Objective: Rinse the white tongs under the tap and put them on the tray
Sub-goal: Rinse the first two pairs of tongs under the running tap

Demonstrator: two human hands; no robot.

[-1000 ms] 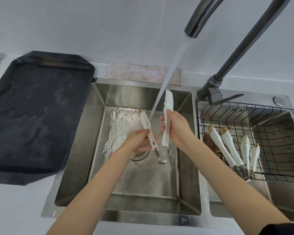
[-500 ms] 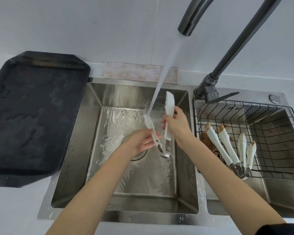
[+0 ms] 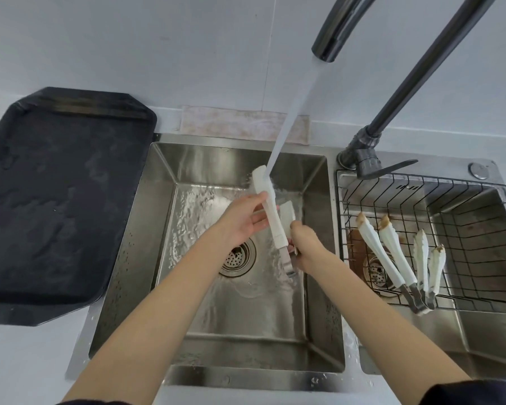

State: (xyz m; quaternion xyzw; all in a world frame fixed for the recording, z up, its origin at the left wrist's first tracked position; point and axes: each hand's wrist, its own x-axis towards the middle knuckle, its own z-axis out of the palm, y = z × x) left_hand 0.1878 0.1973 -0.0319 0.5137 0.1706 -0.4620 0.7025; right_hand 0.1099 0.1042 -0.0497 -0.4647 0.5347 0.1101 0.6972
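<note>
- Since half a second ago the white tongs [image 3: 270, 217] have swung so that the longer arm now stands on the left with its tip in the water stream [image 3: 292, 112], where earlier the left arm's tip met the flow lower down.
- Nearest the camera, two bare forearms reach from the bottom edge over the front rim of the steel sink [image 3: 246, 372].
- Right hand [image 3: 306, 244] is closed around the lower part of the tongs near the metal hinge, fingers curled tight on the handle; the hinge end pokes out below the hand.
- Left hand [image 3: 243, 222] sits just left of the tongs, palm up, thumb pressed on the long white arm and the other fingers lying loosely together behind it.
- Tongs are over the left basin, above and right of the drain [image 3: 235, 258], tips pointing up and away, arms parted in a narrow V.
- Water sheets over the basin floor.
- To the right, a wire rack [image 3: 421, 188] in the second basin holds two more pairs of white tongs [image 3: 392, 252] with brown-stained tips.
- To the left, the black tray [image 3: 56, 200] lies flat on the counter, touching the sink's edge, wet and bare.
- Farthest back, the dark tap [image 3: 392, 112] arches over from the right, its spout [image 3: 324, 54] pouring down at a slant.
</note>
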